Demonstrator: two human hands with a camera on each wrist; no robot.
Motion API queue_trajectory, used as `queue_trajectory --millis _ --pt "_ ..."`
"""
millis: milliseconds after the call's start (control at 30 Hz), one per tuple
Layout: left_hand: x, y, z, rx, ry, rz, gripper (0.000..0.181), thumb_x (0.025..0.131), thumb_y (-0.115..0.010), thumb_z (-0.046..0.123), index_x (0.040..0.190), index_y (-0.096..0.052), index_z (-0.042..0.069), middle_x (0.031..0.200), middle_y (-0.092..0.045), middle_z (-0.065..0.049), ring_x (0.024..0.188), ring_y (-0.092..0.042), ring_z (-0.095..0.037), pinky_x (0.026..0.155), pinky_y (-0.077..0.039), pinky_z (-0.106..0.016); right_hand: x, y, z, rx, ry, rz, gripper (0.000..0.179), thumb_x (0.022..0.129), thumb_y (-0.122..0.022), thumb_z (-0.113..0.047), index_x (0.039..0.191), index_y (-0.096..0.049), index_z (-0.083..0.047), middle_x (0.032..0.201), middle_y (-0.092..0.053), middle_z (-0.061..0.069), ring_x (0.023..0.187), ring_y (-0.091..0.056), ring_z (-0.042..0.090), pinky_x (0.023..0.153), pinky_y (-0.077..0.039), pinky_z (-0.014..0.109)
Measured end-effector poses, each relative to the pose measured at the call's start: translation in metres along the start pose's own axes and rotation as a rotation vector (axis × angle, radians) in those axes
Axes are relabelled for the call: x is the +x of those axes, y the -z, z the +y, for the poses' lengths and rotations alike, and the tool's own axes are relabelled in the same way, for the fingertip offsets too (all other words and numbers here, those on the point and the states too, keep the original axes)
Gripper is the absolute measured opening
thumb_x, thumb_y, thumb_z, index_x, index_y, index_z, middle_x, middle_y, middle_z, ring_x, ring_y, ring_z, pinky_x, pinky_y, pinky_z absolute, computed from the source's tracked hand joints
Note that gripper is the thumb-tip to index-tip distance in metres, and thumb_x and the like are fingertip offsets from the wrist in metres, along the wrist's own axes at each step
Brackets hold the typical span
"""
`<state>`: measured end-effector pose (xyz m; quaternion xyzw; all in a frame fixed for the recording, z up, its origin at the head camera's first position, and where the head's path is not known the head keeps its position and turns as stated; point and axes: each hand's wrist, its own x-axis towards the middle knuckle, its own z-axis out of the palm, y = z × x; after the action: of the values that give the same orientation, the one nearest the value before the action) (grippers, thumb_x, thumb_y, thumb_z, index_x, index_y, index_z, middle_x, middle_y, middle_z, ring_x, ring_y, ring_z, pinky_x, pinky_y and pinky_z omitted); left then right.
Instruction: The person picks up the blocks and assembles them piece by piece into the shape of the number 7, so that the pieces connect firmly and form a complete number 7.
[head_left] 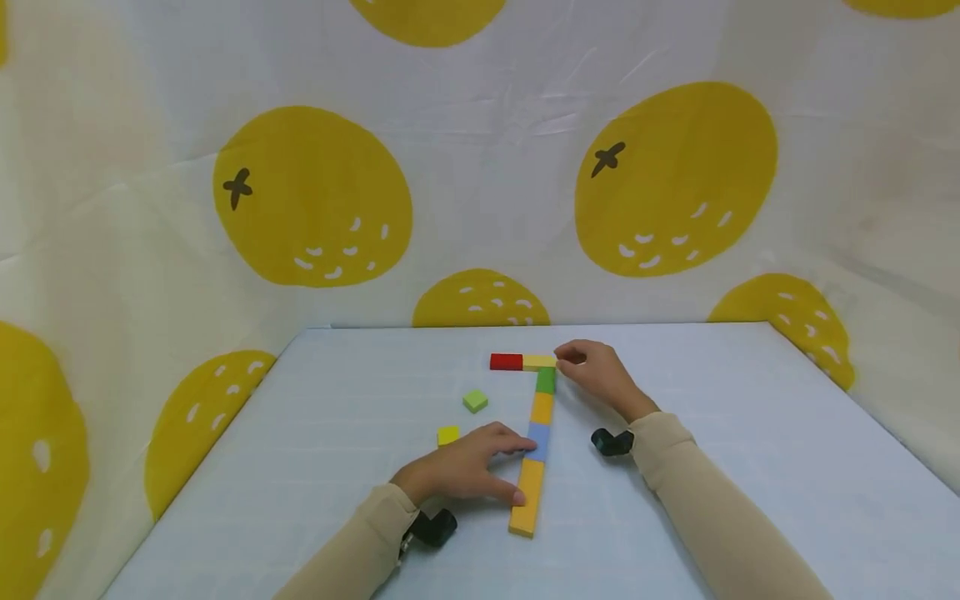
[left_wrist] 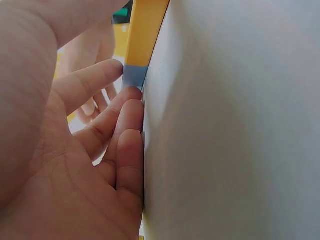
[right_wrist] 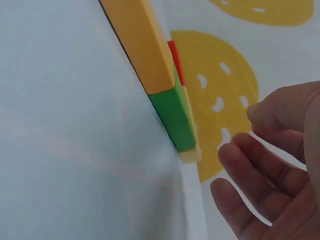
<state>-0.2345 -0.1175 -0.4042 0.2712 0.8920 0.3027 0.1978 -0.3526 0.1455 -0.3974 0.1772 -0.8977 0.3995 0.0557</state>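
Observation:
A row of wooden blocks runs away from me: a long orange block (head_left: 531,483), a blue block (head_left: 538,432), a shorter orange block (head_left: 542,408) and a green block (head_left: 546,380). Across its far end lie a pale yellow block (head_left: 536,362) and a red block (head_left: 506,362), end to end. My left hand (head_left: 468,462) rests beside the row, index fingertip at the blue block and thumb at the long orange one. Loosely bent, the fingers of my right hand (head_left: 600,375) are close by the pale yellow block's right end; the right wrist view shows nothing between them.
Left of the row, a light green block (head_left: 475,401) and a yellow block (head_left: 447,434) lie on the white table (head_left: 337,417); my left hand partly covers the yellow one. A fruit-print cloth (head_left: 495,183) rises behind the table's far edge.

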Motion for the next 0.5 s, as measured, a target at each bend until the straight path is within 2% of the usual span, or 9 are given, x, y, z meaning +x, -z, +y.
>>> queue_trajectory --millis 400,500 --pt "-0.001 -0.001 0.000 0.005 0.006 0.022 0.066 0.080 -0.079 0.057 0.140 -0.057 0.040 0.128 -0.050 0.015 0.120 -0.047 -0.007 0.106 -0.042 -0.042 -0.038 0.000 -0.002 0.017 0.014 -0.161 0.018 0.094 -0.070 -0.018 0.110 -0.073 -0.010 0.105 -0.070 -0.001 0.094 -0.064 0.017 0.086 -0.053 0.038" --pt "-0.001 -0.001 0.001 -0.005 -0.015 0.025 0.065 0.081 -0.079 0.055 0.140 -0.057 0.038 0.128 -0.051 0.016 0.120 -0.047 -0.006 0.107 -0.041 -0.042 -0.046 0.001 -0.006 0.039 0.009 -0.186 0.018 0.094 -0.070 -0.018 0.110 -0.073 -0.010 0.105 -0.069 -0.001 0.094 -0.063 0.018 0.087 -0.053 0.039"
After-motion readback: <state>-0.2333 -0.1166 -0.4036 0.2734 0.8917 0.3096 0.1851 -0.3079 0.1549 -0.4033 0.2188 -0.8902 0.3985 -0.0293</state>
